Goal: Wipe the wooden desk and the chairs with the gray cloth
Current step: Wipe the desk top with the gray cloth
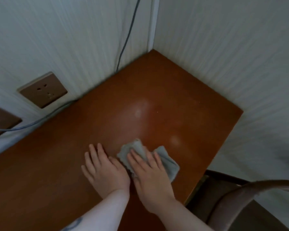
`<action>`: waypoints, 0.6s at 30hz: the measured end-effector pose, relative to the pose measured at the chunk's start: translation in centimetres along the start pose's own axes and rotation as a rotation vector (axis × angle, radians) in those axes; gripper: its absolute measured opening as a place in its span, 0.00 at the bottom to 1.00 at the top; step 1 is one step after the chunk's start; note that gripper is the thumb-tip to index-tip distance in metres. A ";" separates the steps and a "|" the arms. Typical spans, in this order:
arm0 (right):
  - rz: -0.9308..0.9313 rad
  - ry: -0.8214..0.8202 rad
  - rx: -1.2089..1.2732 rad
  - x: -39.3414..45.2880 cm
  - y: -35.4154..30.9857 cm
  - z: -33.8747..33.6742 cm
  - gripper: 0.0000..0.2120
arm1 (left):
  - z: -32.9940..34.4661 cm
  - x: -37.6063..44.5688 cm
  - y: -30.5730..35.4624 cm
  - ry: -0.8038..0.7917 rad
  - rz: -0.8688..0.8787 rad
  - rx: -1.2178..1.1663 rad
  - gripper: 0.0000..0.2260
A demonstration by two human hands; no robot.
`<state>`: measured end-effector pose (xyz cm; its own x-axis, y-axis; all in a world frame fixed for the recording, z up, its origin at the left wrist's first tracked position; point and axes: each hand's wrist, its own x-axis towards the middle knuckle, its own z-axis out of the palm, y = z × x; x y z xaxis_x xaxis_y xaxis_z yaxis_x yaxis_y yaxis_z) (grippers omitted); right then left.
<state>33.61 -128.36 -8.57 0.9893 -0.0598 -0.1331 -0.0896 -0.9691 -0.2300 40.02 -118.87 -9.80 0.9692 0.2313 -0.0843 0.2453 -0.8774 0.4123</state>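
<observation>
The right hand (148,174) lies flat, fingers straight, pressing the gray cloth (167,162), which pokes out toward 12 and 3 o'clock, while the left hand (103,169) rests flat on the wooden desk (157,90).

The right hand (150,174) presses the gray cloth (167,162) flat on the table (173,97); the left hand (103,170) rests flat just beside the cloth.

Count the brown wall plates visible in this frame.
2. One socket plate sits whole on the left wall above the wooden desk. A second plate is cut off by the frame's left edge, lower down. More may lie outside the view.
</observation>
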 end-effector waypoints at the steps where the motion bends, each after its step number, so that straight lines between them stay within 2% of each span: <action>1: -0.105 -0.034 -0.022 1.3 0.1 0.0 0.27 | 0.1 0.0 0.2 0.004 0.006 0.013 0.25; 3: -0.135 -0.034 -0.030 3.9 1.9 -0.3 0.27 | 0.5 0.2 0.4 0.032 0.021 0.051 0.27; 7: 0.145 0.034 -0.008 4.6 6.3 -1.0 0.28 | 0.8 0.2 0.2 0.035 0.018 0.109 0.24; 9: 0.182 0.055 -0.056 3.5 5.7 -1.3 0.27 | 1.1 0.2 0.4 0.019 0.011 0.128 0.23; 11: 0.104 0.043 -0.045 3.4 3.6 -0.9 0.27 | 1.3 0.3 0.3 0.025 0.011 0.139 0.24; 15: -0.190 -0.057 0.053 7.4 0.3 -1.0 0.28 | 1.5 0.3 0.2 0.047 0.045 0.145 0.26; 18: -0.147 -0.046 0.084 10.9 0.7 -1.6 0.27 | 1.3 0.2 0.3 0.038 0.047 0.158 0.26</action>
<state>44.51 -130.07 -8.64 0.9863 0.0939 -0.1356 0.0445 -0.9431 -0.3296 40.32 -119.66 -10.83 0.9789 0.2015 -0.0328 0.2028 -0.9421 0.2669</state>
